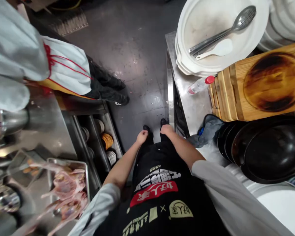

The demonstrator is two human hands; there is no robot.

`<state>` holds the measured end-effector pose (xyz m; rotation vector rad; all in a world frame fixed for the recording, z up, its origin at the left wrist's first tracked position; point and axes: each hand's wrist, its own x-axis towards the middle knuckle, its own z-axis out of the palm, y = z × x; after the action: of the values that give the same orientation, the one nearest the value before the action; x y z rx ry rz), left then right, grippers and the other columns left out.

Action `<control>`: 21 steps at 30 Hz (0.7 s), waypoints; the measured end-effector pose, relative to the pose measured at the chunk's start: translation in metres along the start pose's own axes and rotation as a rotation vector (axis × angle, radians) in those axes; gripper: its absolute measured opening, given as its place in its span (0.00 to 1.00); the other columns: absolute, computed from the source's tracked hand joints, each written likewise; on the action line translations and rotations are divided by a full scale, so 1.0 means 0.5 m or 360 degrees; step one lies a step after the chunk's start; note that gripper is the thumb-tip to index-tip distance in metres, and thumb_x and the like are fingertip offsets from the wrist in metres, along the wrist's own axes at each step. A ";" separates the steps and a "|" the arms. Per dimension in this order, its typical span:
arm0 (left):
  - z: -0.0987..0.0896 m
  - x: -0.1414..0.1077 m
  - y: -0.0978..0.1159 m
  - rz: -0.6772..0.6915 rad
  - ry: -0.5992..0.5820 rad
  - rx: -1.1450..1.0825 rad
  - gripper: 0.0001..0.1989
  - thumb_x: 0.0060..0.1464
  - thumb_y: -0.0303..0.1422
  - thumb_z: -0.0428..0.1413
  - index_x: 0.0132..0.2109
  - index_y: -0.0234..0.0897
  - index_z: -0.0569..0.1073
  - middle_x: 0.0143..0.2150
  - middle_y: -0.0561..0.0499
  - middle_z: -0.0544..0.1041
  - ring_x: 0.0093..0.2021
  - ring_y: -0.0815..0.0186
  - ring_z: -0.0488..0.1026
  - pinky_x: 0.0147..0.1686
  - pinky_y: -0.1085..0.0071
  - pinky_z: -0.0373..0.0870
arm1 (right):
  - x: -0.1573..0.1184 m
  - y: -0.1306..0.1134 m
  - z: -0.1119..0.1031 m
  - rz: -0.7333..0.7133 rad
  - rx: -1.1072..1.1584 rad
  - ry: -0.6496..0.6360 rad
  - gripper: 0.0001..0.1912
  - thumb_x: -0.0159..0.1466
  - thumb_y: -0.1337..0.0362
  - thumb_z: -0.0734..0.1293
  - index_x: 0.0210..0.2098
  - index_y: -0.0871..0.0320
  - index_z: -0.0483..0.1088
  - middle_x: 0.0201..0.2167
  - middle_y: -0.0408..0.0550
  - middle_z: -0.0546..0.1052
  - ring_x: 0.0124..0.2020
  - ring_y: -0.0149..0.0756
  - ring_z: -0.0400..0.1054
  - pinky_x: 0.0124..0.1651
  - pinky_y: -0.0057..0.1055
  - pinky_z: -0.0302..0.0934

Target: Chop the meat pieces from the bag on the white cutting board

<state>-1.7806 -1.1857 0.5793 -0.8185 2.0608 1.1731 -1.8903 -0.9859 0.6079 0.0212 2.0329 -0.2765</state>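
Note:
My left hand point(142, 136) hangs low in front of my black apron point(157, 164), its fingers curled closed. Level with it, my right hand point(167, 129) is also closed, back of the hand upward. The inside of both hands is hidden, so I cannot make out anything in them. Both are apart from the counters, with dark shoes and grey floor below. Nearest to my right hand is the edge of a steel counter point(190, 109) with a dark grey cloth point(210, 131) hanging at it. Left of my left hand stands a shelf with stacked dishes point(107, 141).
White oval platters point(186, 65) carry a slotted spoon point(243, 19) and a white rice paddle point(223, 48). A red-capped bottle point(199, 86), wooden boards point(238, 72) and black pans point(272, 147) are right. Left are raw plucked birds point(68, 186) in a tray and a co-worker in a white apron point(68, 62).

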 end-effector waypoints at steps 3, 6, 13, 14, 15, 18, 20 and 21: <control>0.021 0.140 0.107 0.0114 -0.0045 0.0043 0.23 0.61 0.42 0.59 0.57 0.32 0.73 0.52 0.39 0.79 0.50 0.57 0.77 0.55 0.63 0.70 | 0.001 -0.077 0.096 -0.0345 0.0127 0.0090 0.26 0.65 0.53 0.72 0.58 0.62 0.76 0.55 0.64 0.78 0.56 0.52 0.73 0.58 0.40 0.65; 0.003 0.221 0.152 0.0219 0.0133 0.0157 0.38 0.60 0.49 0.62 0.68 0.31 0.64 0.62 0.32 0.72 0.58 0.51 0.73 0.58 0.61 0.68 | 0.002 -0.073 0.201 -0.0677 0.0495 0.0150 0.25 0.70 0.52 0.69 0.63 0.54 0.70 0.58 0.53 0.77 0.52 0.41 0.75 0.57 0.34 0.64; -0.193 0.334 0.081 0.0592 0.0558 0.0542 0.32 0.61 0.49 0.61 0.66 0.38 0.68 0.62 0.37 0.72 0.61 0.47 0.71 0.60 0.57 0.68 | 0.172 0.121 0.241 0.0301 0.0678 0.0255 0.13 0.70 0.59 0.68 0.51 0.57 0.75 0.49 0.52 0.81 0.50 0.40 0.75 0.50 0.30 0.63; -0.225 0.356 0.068 0.0677 0.0627 0.0559 0.31 0.60 0.49 0.62 0.64 0.38 0.69 0.62 0.37 0.72 0.61 0.47 0.70 0.61 0.57 0.68 | 0.222 0.136 0.218 0.0383 0.0699 0.0294 0.12 0.70 0.60 0.68 0.50 0.58 0.75 0.46 0.52 0.82 0.47 0.40 0.75 0.48 0.30 0.63; -0.256 0.378 0.056 0.0757 0.0691 0.0575 0.31 0.59 0.49 0.62 0.63 0.38 0.71 0.61 0.37 0.72 0.61 0.46 0.70 0.62 0.56 0.68 | 0.278 0.147 0.189 0.0436 0.0713 0.0330 0.11 0.69 0.60 0.68 0.49 0.58 0.75 0.44 0.51 0.82 0.45 0.39 0.75 0.47 0.30 0.62; -0.333 0.436 0.043 0.0907 0.0799 0.0664 0.31 0.56 0.52 0.63 0.59 0.37 0.73 0.54 0.38 0.74 0.58 0.45 0.71 0.61 0.54 0.68 | 0.462 0.157 0.074 0.0464 0.0752 0.0543 0.11 0.68 0.59 0.69 0.46 0.60 0.74 0.40 0.52 0.81 0.42 0.39 0.73 0.45 0.30 0.61; -0.370 0.458 0.048 0.0899 0.0845 0.0761 0.32 0.55 0.55 0.62 0.58 0.38 0.74 0.51 0.39 0.75 0.55 0.44 0.72 0.58 0.52 0.69 | 0.584 0.159 -0.015 0.0389 0.0944 0.0916 0.13 0.65 0.59 0.70 0.45 0.59 0.73 0.40 0.50 0.80 0.42 0.38 0.72 0.46 0.29 0.62; -0.383 0.462 0.051 0.0865 0.0888 0.0811 0.33 0.55 0.56 0.61 0.58 0.38 0.74 0.50 0.39 0.75 0.54 0.43 0.72 0.56 0.52 0.69 | 0.641 0.162 -0.058 0.0312 0.1120 0.1157 0.14 0.64 0.57 0.71 0.45 0.59 0.73 0.39 0.48 0.79 0.41 0.37 0.71 0.47 0.29 0.62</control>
<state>-1.9824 -1.3931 0.4950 -0.3570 3.0002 0.6277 -2.0533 -0.9347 0.3232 0.8594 2.5019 -0.9514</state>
